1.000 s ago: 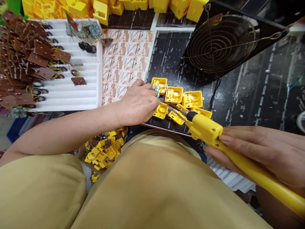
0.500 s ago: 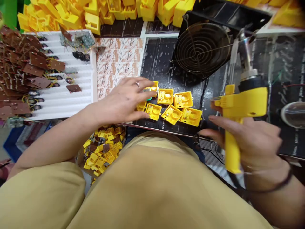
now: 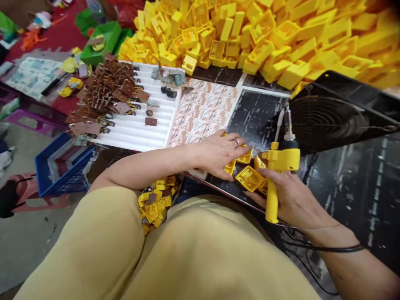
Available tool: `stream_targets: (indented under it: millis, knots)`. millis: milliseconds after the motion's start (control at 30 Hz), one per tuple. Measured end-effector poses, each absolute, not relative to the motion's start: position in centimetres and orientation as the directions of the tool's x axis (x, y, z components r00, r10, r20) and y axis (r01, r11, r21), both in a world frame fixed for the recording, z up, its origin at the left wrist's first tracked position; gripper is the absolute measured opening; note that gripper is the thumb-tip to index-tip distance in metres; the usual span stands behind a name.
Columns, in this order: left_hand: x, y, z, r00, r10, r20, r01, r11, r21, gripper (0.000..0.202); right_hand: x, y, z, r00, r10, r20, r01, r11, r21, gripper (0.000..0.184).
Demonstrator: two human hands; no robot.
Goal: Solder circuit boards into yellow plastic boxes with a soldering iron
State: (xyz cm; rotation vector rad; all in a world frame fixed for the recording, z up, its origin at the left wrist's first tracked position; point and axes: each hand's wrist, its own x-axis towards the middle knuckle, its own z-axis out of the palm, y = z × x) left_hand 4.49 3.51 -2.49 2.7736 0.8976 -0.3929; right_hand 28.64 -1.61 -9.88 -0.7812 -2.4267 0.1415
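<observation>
My left hand (image 3: 215, 155) lies over the left side of a small group of open yellow plastic cases, fingers stretched and thumb apart, partly covering them. One case (image 3: 249, 178) shows clearly between my hands, its hollow side up. In my right hand (image 3: 293, 198) is a yellow pistol-shaped soldering gun (image 3: 283, 160), its metal tip pointing away from me. Thumb and fingers of that hand also reach to the right side of the cases. Some cases are hidden behind the hands and the gun.
A black fan (image 3: 328, 121) stands at the right back. Yellow cases (image 3: 225, 33) are heaped along the far side. Brown circuit boards (image 3: 106, 91) with wired parts lie on a white ridged tray (image 3: 146, 139). A blue basket (image 3: 70, 183) stands lower left. More yellow parts (image 3: 156, 204) lie below the table edge.
The view has swung left. My right hand has come in with the soldering gun, closer to my left hand, and the spread cases are now bunched between the hands.
</observation>
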Motion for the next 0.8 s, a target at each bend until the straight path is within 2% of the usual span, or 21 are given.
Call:
stream_targets:
  millis: [100, 167, 267, 333, 433, 500, 567, 700, 800]
  knots:
    - [1.7, 4.1, -1.9, 0.727, 0.594, -0.344, 0.665, -0.734, 0.137, 0.096, 27.5, -1.6, -9.7, -0.661, 0.54, 0.52, 0.475, 0.838, -0.266, 0.051]
    - [-0.9, 5.8, -1.5, 0.656, 0.691, -0.305, 0.75, -0.641, 0.162, 0.097, 27.6, -1.8, -9.3, -0.644, 0.563, 0.518, 0.488, 0.824, -0.288, 0.054]
    - [-5.4, 10.7, -1.0, 0.399, 0.914, -0.073, 0.914, -0.39, 0.114, 0.077, 28.4, -2.2, -8.6, -0.575, 0.616, 0.539, 0.548, 0.779, -0.305, 0.046]
    - [-8.1, 14.5, -0.8, 0.257, 0.965, 0.052, 0.964, -0.259, 0.061, 0.062, 28.7, -2.4, -8.3, -0.542, 0.615, 0.572, 0.585, 0.765, -0.268, 0.038]
    - [-10.2, 19.0, -0.7, 0.14, 0.99, 0.017, 0.99, -0.14, -0.006, 0.052, 28.2, -2.6, -7.7, -0.542, 0.592, 0.596, 0.631, 0.755, -0.176, 0.023]
    - [-10.4, 20.4, -0.6, 0.114, 0.99, -0.083, 0.992, -0.119, -0.053, 0.048, 27.9, -2.8, -7.2, -0.552, 0.571, 0.608, 0.663, 0.743, -0.097, 0.015]
    - [-9.8, 20.8, -0.6, 0.13, 0.98, -0.15, 0.985, -0.144, -0.089, 0.045, 27.8, -3.0, -6.7, -0.55, 0.553, 0.626, 0.699, 0.715, -0.019, 0.014]
    - [-7.6, 20.3, -1.7, 0.221, 0.973, -0.061, 0.963, -0.228, -0.146, 0.043, 28.3, -3.3, -6.2, -0.498, 0.574, 0.65, 0.772, 0.635, 0.03, 0.051]
    - [-6.2, 20.2, -3.0, 0.182, 0.983, 0.002, 0.975, -0.18, -0.131, 0.028, 28.7, -3.3, -6.2, -0.488, 0.544, 0.683, 0.741, 0.671, -0.005, 0.074]
